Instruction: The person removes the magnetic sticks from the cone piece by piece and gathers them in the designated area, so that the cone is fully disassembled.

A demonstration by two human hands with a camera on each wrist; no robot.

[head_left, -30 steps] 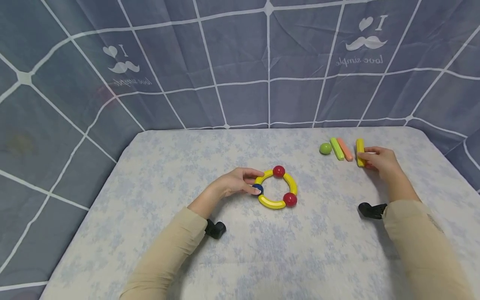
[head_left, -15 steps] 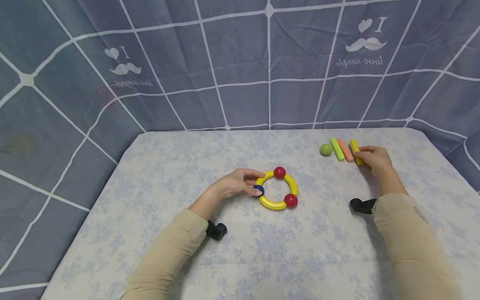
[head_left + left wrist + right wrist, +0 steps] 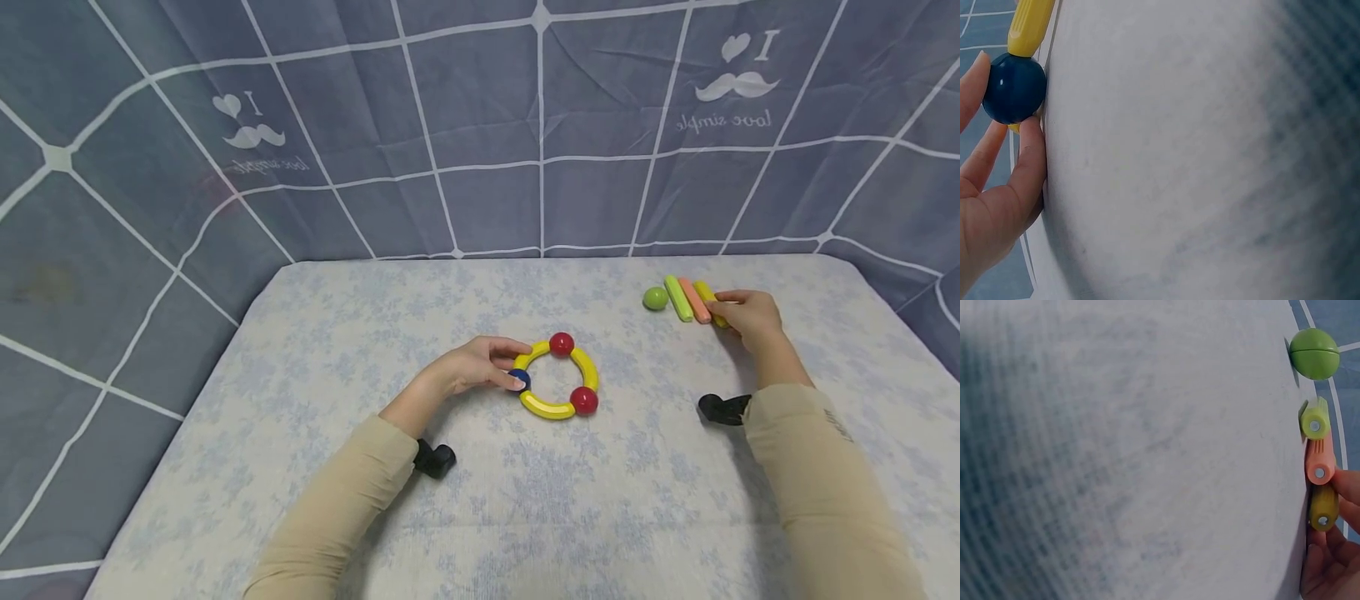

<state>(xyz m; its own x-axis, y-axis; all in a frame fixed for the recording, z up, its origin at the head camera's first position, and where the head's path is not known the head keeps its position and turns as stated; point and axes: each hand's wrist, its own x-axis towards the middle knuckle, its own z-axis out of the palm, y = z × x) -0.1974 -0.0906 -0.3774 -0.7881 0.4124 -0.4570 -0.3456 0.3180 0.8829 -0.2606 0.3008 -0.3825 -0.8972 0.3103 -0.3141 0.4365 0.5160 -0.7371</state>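
Note:
My left hand [image 3: 480,364] grips the left side of a toy ring [image 3: 588,367] lying on the table, made of curved yellow rods and balls, two of them red. Its fingers and thumb sit on either side of the blue ball [image 3: 1015,89]. At the far right, my right hand [image 3: 753,318] pinches a straight yellow rod [image 3: 1324,503] with a small metal disc in its end. That rod lies against or very close beside an orange rod [image 3: 695,302]. Left of the orange one are a light green rod [image 3: 679,298] and a green ball [image 3: 656,298].
A pale blue-flowered cloth covers the table [image 3: 570,492]. Behind it and at the left hangs a blue-grey curtain [image 3: 487,125] with white lines. Black wrist mounts [image 3: 435,458] stick out from both sleeves.
My right hand has shifted left, bringing the yellow rod from apart to beside the orange rod and tilting it to a similar slant. The left hand and ring have stayed in place.

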